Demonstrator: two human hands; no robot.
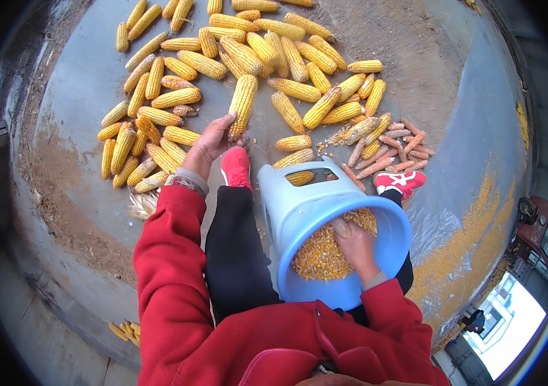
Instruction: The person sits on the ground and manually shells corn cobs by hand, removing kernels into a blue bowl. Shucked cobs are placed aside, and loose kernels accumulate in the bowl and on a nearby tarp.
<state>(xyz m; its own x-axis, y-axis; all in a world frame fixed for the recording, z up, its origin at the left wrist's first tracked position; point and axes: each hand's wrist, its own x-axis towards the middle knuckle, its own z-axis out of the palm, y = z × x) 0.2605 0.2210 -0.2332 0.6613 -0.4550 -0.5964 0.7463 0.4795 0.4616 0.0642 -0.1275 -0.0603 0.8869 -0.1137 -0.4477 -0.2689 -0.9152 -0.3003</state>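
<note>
My left hand (215,137) grips the lower end of a full yellow ear of corn (243,103), held up over the floor. Inside a blue plastic basin (394,227), my right hand (358,246) is closed around a pale, short piece that looks like a corncob (341,227). Loose corn kernels (322,255) lie in the basin below that hand. The basin is tilted and rests against a pale blue plastic stool (293,193) between my legs. My right fingertips are partly hidden.
Many ears of corn (201,64) lie spread over the floor ahead. Stripped cobs (377,166) are heaped near my right shoe (399,181). Dry husks (143,203) lie left of my left shoe (236,166). A band of kernels (467,241) covers the floor at right, near a red vehicle (537,227).
</note>
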